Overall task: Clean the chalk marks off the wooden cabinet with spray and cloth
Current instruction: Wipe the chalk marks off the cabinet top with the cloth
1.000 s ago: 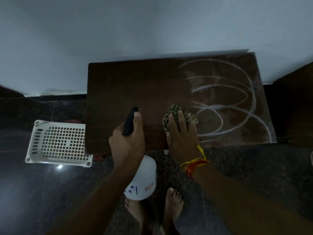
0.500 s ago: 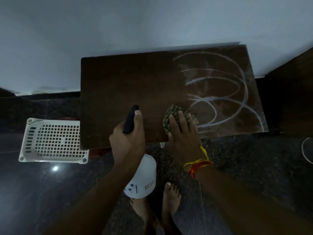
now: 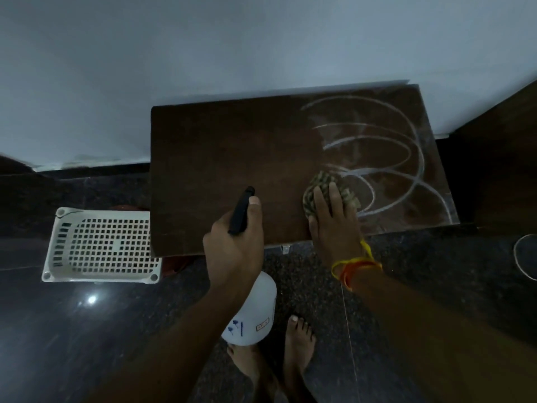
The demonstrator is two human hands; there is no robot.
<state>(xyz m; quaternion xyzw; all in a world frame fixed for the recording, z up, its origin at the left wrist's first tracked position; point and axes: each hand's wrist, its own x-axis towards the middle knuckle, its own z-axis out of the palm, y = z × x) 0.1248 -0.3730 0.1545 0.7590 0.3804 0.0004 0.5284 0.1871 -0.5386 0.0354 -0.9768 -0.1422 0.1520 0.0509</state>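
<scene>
Here, in the head view, your right hand [image 3: 334,228] presses a crumpled patterned cloth [image 3: 325,189] flat against the top of the wooden cabinet [image 3: 226,158], fingers spread and laid over the wad, which sits at the left edge of the looping white chalk marks [image 3: 406,158]. Your left hand [image 3: 232,248] is wrapped around the neck of the white spray bottle [image 3: 255,309], thumb resting beside its black trigger head [image 3: 241,210], the bottle hanging just off the cabinet's near edge. The left half of the top looks dark and bare of chalk while the right half carries the loops, so you appear to be in the wiping step, roughly midway. Next, you likely need to push the cloth rightward across the arcs with firm pressure, spraying again if the chalk only smears. A white perforated basket [image 3: 101,245] sits on the floor to the left.
</scene>
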